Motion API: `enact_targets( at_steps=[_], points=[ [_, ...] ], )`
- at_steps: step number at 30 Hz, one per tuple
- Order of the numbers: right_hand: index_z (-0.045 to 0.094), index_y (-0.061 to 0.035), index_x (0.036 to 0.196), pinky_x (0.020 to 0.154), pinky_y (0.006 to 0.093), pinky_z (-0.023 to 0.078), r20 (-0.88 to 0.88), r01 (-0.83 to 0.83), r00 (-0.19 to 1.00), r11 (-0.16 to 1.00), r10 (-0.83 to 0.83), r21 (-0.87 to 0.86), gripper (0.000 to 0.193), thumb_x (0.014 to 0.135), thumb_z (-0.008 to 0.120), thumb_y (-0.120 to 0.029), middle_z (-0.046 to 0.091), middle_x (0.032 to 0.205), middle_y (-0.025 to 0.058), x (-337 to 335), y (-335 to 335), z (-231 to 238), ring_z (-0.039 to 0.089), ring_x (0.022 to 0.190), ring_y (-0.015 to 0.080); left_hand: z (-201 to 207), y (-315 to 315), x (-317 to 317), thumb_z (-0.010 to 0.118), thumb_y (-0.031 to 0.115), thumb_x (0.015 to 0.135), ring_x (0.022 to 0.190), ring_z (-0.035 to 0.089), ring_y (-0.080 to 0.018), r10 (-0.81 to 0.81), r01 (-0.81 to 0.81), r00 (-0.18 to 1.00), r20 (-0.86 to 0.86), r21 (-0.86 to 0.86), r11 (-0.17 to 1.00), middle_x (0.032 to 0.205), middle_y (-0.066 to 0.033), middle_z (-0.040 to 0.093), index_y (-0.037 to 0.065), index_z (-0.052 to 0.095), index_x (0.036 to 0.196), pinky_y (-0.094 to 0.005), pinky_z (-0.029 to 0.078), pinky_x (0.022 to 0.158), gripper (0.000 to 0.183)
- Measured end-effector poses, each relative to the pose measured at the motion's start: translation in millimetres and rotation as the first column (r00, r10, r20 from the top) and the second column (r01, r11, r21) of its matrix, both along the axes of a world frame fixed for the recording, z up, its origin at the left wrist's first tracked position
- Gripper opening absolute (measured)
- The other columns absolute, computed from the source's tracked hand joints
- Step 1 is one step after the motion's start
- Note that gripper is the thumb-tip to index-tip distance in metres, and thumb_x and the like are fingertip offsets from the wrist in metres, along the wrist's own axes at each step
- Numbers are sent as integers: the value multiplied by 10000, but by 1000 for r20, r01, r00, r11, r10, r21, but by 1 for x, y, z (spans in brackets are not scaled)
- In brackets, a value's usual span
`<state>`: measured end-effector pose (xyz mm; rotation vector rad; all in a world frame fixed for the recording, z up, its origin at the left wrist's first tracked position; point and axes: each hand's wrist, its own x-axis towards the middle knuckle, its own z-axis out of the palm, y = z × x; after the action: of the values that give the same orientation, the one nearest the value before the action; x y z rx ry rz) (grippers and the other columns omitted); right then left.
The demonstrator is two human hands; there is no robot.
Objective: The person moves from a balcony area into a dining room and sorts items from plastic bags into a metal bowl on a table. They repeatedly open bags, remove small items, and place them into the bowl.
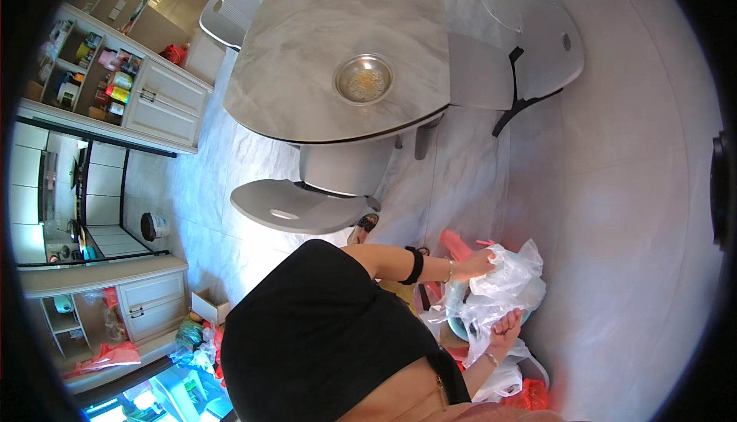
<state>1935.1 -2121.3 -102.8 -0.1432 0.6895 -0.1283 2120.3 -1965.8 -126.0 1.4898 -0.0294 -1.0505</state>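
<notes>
My left hand (477,265), a black band at its elbow, pinches the upper edge of a white translucent plastic bag (500,287). Lower down, my right hand (504,331) has its fingers curled against the same crumpled bag, gripping its near side. The bag lies over a light blue tub (456,324), most of which is hidden under the plastic. A red plastic bag (456,245) is beside my left hand. Close to my right wrist are another white bag (503,382) and a bright red bag (530,396).
A grey table (307,54) carries a steel bowl (363,79) with pale bits in it. One grey chair (303,206) stands at its near side, another (549,57) at its right. The wall (614,215) rises close right of the bags. Cabinets (165,107) line the left.
</notes>
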Motion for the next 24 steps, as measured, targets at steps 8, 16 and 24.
enact_targets(
  at_steps=[8,16,24],
  points=[
    [406,-135,777,337,221,164,326,-444,851,896,412,26,213,972,338,-188,267,575,-38,294,180,90,192,420,68,-22,117,38,523,82,827,660,526,-103,2,-30,970,-243,-111,993,775,-13,550,64,579,904,-246,428,554,97],
    [501,-98,823,391,188,285,-57,-730,662,625,748,-277,142,928,455,-181,444,615,-22,560,359,27,351,472,62,21,183,71,505,104,853,536,456,-72,126,-315,914,-385,-482,817,623,21,507,58,571,727,-234,342,470,150],
    [563,-16,899,552,329,490,-337,-20,497,-377,800,-926,259,755,647,-215,579,743,96,684,355,-165,576,634,217,36,214,108,432,55,856,504,477,-75,262,-475,858,-442,-489,732,639,-13,527,44,573,746,-226,311,397,180]
  ],
)
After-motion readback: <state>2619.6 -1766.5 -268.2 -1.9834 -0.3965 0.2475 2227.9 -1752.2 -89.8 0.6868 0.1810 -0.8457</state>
